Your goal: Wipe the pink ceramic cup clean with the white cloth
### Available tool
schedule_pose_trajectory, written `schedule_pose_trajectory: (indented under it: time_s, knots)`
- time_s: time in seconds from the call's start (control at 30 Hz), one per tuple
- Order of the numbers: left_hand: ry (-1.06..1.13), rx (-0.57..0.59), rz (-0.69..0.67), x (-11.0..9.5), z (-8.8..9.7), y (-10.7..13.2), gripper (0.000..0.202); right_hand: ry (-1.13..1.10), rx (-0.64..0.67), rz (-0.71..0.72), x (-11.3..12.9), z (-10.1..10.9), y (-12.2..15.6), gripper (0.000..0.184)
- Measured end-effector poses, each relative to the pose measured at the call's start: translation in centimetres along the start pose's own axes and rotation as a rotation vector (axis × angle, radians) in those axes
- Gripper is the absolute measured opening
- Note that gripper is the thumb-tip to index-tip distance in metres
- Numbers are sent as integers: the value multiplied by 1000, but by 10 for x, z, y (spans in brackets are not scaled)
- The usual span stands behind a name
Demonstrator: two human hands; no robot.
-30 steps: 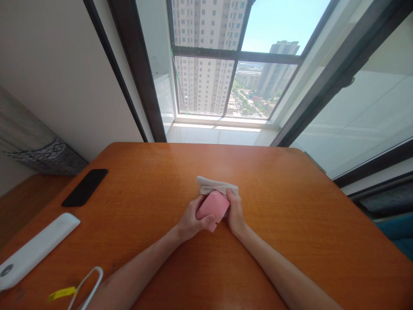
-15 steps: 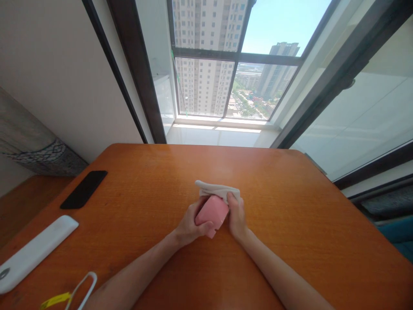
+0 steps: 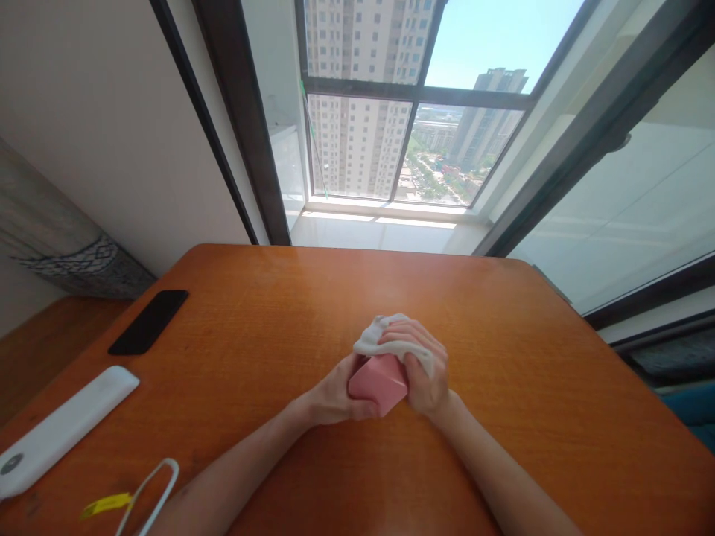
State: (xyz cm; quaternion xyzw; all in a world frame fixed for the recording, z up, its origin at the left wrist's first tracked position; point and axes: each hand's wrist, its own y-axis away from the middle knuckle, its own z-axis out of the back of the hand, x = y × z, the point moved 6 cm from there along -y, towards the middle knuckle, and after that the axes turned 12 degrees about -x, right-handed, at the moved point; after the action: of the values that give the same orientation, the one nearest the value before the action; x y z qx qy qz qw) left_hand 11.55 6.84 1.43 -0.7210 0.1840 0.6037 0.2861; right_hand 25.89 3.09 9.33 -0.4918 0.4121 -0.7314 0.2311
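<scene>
My left hand (image 3: pixel 335 394) grips a small pink box-like object (image 3: pixel 378 381) just above the middle of the orange wooden table (image 3: pixel 251 327). My right hand (image 3: pixel 424 368) is closed over a white cloth (image 3: pixel 375 335) and presses it onto the top of the pink object. Both hands meet at the object, fingers wrapped round it. The underside of the pink object is hidden by my fingers.
A black phone (image 3: pixel 148 321) lies flat at the table's left side. Nearer me on the left rests a long white device (image 3: pixel 59 432), and a white cord with a yellow tag (image 3: pixel 131 500) lies at the front left edge. A tall window stands beyond the far edge.
My right hand has lifted the white cloth from behind the pink object and closed over its top. The object has shifted slightly right and tilted.
</scene>
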Motion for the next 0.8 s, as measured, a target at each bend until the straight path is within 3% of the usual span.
schedule_pose_trajectory:
  time_s: [0.07,0.13,0.27,0.37,0.43,0.53,0.7,0.8]
  knots:
    - [-9,-15,38,-1,1,0,100,119,162,245,14,-4,-3,35]
    - [-20,-20,66,-2,2,0,93,201,243,379,22,-6,-2,37]
    - [-76,21,159,1,-2,3,50,266,261,478,29,-10,4,48]
    - [-80,-43,161,2,0,5,41,236,255,462,28,-13,7,49]
    - [-43,-126,118,1,4,4,50,169,213,351,22,-13,6,45]
    - [15,-192,85,2,11,2,70,-3,69,7,3,-13,6,43]
    - [48,-195,69,3,17,1,81,-215,-236,-652,-42,-18,35,50]
    - [62,-181,74,3,17,1,88,-294,-366,-925,-62,-23,54,54]
